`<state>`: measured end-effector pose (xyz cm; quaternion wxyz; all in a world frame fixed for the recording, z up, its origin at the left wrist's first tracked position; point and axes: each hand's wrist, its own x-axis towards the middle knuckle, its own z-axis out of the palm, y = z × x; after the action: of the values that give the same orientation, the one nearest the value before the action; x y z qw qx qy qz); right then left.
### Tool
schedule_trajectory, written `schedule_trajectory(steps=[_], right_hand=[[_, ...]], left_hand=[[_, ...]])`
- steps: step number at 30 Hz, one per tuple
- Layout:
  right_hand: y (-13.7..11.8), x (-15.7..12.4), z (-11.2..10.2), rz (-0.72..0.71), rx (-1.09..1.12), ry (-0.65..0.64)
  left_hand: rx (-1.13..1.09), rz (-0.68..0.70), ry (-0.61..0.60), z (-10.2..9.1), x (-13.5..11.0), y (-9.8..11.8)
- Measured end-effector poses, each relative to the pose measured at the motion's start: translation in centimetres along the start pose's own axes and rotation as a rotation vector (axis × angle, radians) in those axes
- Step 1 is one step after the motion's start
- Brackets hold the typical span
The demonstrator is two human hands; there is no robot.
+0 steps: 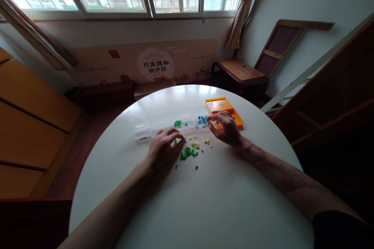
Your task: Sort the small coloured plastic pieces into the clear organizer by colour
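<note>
On the white surface (204,202), the left hand (163,148) pinches a green bead (175,142) beside the pile (189,151), the right hand (226,126) curled, fingertips at the clear box (163,122).

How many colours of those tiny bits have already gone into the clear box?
2 that show: green bits in a middle compartment of the clear box, and blue bits in the compartment at its right end, beside the right hand. Other compartments look empty; glare may hide some.

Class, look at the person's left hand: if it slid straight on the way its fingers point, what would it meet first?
Probably the clear plastic organizer box just beyond the left hand; depth is hard to judge.
</note>
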<state>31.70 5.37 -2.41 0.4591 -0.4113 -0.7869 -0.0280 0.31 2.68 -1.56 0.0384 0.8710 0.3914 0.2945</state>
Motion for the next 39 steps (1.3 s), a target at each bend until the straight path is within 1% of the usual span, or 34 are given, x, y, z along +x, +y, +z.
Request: schedule_trajectory(steps=[2, 4, 8, 11, 18, 23, 26, 28, 31, 34, 37, 39], right_hand=[[-0.7, 0.2, -0.2, -0.038, 0.030, -0.004], [-1.5, 0.3, -0.3, -0.082, 0.076, -0.035], [-3.2, 0.2, -0.1, -0.144, 0.155, -0.119], [-4.0, 0.0, 0.3, -0.172, 0.195, -0.175], [-3.8, -0.4, 1.0, -0.243, 0.195, -0.212], [-3.7, -0.5, 0.9, -0.324, 0.198, -0.197], [-3.9, -0.4, 0.9, -0.333, 0.209, -0.187], [-3.9, -0.4, 0.8, -0.317, 0.211, -0.181], [-3.6, -0.3, 0.7, -0.237, 0.206, -0.140], [-2.9, -0.1, 0.7, -0.121, 0.176, -0.040], [-1.7, 0.0, 0.8, 0.020, 0.089, 0.075], [-0.8, 0.0, 1.0, 0.124, 0.022, 0.106]], left_hand=[[-0.020, 0.005, 0.002, 0.0, 0.0, 0.0], [-0.068, -0.005, 0.030, -0.1, 0.1, 0.2], [-0.294, -0.096, 0.112, -0.1, 0.3, 1.1], [-0.447, -0.147, 0.133, 0.0, 0.4, 2.1], [-0.584, -0.159, 0.077, 0.5, 0.4, 3.5], [-0.639, -0.140, 0.049, 0.6, 0.3, 3.8], [-0.625, -0.117, 0.058, 0.5, 0.3, 3.6], [-0.546, -0.080, 0.072, 0.3, 0.3, 3.3], [-0.307, -0.049, 0.088, -0.1, 0.3, 2.3], [-0.107, -0.051, 0.061, -0.4, 0.1, 1.4], [-0.046, -0.067, 0.027, -0.4, -0.1, 1.0], [-0.046, -0.077, 0.005, -0.3, -0.2, 1.0]])
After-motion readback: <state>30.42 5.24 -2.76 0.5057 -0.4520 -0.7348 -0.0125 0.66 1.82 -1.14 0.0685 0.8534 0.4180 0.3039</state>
